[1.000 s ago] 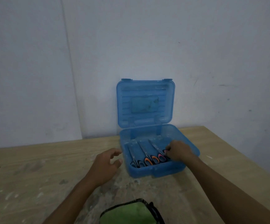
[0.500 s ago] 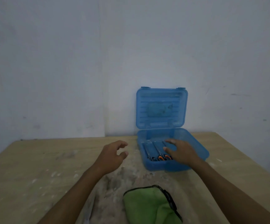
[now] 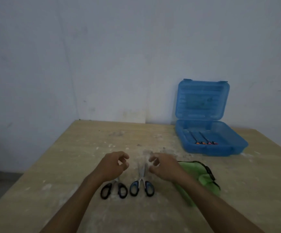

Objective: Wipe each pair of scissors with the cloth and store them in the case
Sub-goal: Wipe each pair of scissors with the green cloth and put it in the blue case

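Note:
Two pairs of scissors lie on the wooden table in front of me, blades pointing away. The black-handled scissors [image 3: 114,190] are on the left, their blades hidden under my left hand [image 3: 113,165]. The blue-handled scissors [image 3: 142,182] lie just right of them, between my hands. My right hand [image 3: 164,166] hovers beside their blades. Both hands have loosely curled fingers and hold nothing. A green cloth [image 3: 202,175] lies right of my right hand, partly under my forearm. The open blue case [image 3: 237,145] stands at the back right with several scissors inside.
The case lid [image 3: 202,100] leans up against the white wall. The table [image 3: 69,165] is dusty with pale smears. Its left edge drops off to a grey floor [image 3: 0,180].
My view has swung left and down, so the case now sits far right. My right hand has left the case. Both hands have come back over the two scissors on the table.

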